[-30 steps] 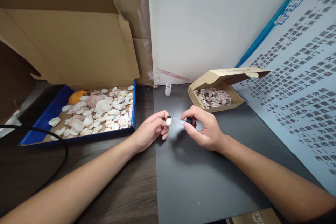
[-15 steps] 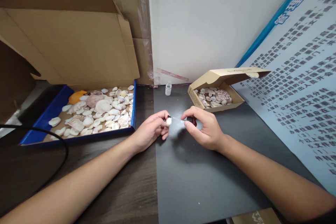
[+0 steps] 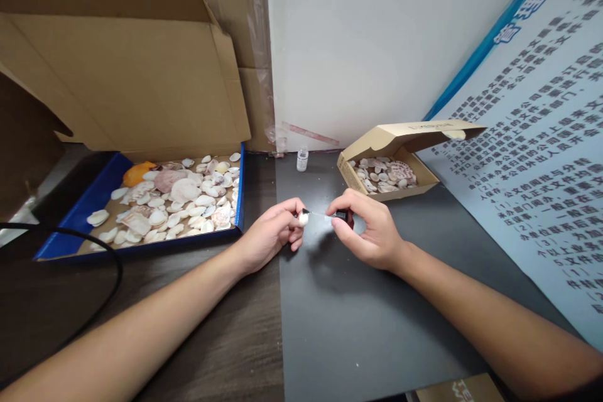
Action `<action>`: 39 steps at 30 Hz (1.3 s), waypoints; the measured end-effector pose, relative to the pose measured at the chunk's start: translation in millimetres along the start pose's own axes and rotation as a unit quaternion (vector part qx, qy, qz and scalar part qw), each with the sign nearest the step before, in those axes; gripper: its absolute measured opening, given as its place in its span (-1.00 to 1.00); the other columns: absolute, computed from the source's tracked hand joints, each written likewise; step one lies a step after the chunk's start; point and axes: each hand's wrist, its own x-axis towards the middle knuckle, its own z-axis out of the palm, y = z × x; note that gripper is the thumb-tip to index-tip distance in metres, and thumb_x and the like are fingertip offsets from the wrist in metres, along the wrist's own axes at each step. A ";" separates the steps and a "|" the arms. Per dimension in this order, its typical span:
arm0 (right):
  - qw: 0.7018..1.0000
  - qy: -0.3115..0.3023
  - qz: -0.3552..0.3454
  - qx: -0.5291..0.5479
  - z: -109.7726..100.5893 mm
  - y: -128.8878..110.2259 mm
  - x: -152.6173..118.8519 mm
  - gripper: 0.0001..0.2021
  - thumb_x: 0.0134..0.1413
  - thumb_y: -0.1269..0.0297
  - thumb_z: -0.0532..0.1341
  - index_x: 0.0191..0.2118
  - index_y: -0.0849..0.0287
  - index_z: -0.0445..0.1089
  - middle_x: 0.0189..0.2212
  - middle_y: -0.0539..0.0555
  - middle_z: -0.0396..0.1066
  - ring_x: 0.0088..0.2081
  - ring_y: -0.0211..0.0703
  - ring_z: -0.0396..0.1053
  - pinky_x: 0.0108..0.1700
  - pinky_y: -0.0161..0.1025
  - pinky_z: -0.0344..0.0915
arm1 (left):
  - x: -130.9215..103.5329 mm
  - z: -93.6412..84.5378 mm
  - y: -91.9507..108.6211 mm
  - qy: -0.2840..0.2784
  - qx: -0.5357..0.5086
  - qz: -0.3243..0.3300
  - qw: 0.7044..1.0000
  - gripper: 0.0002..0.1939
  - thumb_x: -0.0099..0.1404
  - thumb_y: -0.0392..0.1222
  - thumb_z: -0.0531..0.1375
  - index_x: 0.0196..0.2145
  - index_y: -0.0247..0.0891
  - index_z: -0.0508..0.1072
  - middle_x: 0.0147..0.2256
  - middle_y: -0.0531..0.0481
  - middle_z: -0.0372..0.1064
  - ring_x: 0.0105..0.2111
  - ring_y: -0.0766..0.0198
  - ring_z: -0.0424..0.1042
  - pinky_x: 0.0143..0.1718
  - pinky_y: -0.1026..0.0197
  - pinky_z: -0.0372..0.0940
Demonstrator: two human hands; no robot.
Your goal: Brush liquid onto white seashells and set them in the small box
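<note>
Pinched between the thumb and fingers of my left hand [image 3: 276,231] is a small white shell [image 3: 303,218]. My right hand [image 3: 370,226] is closed around a black cap [image 3: 341,215], from which a thin applicator [image 3: 320,213] points left. The applicator's dark tip touches or nearly touches the shell's upper edge; I cannot tell which. Behind the hands, a small clear bottle with a white label [image 3: 302,159] stands upright without a cap.
An open blue-edged box [image 3: 240,191] full of shells lies at the left. A smaller cardboard box [image 3: 353,183] with shells sits at the back right. A black cable [image 3: 120,270] curves at the left; a printed sheet [image 3: 541,157] slants at the right.
The black cap in my right hand has turned slightly and shows more between the fingers. Both hands have otherwise stayed almost where they were.
</note>
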 end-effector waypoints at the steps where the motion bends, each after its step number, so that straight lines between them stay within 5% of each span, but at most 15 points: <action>1: 1.000 0.000 0.000 0.001 0.1 0.1 0.0 -0.94 0.15 0.41 0.17 -0.26 0.14 0.35 -0.44 -0.03 0.31 -0.51 -0.29 0.20 -0.45 -0.30 0.23 | 0.2 0.0 0.0 0.001 0.000 0.000 1.000 -0.90 0.13 -0.30 0.18 -0.44 -0.27 0.27 -0.56 0.14 0.07 -0.57 0.42 0.08 -0.52 0.31 0.15; 39: 1.000 0.027 -0.015 0.003 -0.2 -1.5 -0.3 -0.86 0.15 0.41 0.15 -0.15 0.11 0.32 -0.44 -0.03 0.30 -0.51 -0.28 0.22 -0.46 -0.31 0.25 | 0.1 1.6 -0.2 0.013 -0.002 0.001 1.000 -0.94 0.12 -0.32 0.16 -0.44 -0.27 0.30 -0.60 0.14 0.08 -0.60 0.43 0.08 -0.55 0.33 0.18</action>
